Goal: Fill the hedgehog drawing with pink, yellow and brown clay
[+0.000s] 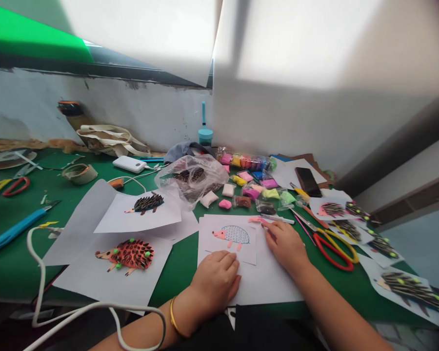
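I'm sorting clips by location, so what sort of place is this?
Probably a craft workspace, perhaps a classroom or home: packets of coloured clay, hedgehog pictures on paper and scissors lie on a green table.

A green-topped table point(175, 282) spans the middle and lower frame. Behind it, at left and centre, runs a pale, scuffed wall point(161, 109) with dark marks. Large white sheet-like panels point(149, 34) cross the top, the right one brightly lit with soft shadows. A vivid green surface point(32, 36) shows at upper left, above a dark ledge point(113, 70).
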Motion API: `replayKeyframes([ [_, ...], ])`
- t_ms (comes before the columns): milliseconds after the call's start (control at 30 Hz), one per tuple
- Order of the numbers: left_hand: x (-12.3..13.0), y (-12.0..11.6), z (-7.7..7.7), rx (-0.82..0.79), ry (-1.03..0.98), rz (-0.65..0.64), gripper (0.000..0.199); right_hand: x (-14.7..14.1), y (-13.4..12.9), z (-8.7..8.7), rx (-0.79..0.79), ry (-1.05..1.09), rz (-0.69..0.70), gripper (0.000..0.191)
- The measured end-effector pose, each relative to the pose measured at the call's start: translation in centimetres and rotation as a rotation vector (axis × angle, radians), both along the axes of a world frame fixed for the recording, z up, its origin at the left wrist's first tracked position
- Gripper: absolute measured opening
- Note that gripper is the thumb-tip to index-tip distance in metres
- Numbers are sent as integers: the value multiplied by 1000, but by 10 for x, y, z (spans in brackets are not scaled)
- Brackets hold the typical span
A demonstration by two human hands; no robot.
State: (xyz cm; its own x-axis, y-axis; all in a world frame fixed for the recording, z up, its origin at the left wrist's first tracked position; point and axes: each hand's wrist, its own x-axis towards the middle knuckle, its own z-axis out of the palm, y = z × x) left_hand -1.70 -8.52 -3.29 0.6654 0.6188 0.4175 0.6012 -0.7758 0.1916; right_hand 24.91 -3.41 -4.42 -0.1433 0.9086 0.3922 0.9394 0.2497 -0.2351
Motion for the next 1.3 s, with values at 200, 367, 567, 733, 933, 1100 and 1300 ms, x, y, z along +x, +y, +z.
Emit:
replayKeyframes([
  [200, 1, 1, 3, -15, 6, 3, 20, -1, 13, 12, -74, -87, 25, 19],
  [367, 2, 0, 6, -32, 15, 4, 19, -7, 25, 15, -104, -162, -7, 14],
  [567, 2, 4, 11, -97, 51, 8, 13, -8, 24, 13, -63, -112, -13, 19],
  [733, 6, 12, 21, -162, 84, -5, 10, -12, 14, 19, -114, 160, 20, 27],
  [933, 15, 25, 34, -100, -15, 30, 16, -44, -9, 35, -401, 583, 210, 25],
  [1100, 19, 33, 33, -83, -114, 82, 23, -61, -26, 46, -573, 719, 363, 22],
  [1300, 20, 30, 24, -45, -257, 38, 23, -58, -32, 50, -456, 467, 426, 46],
])
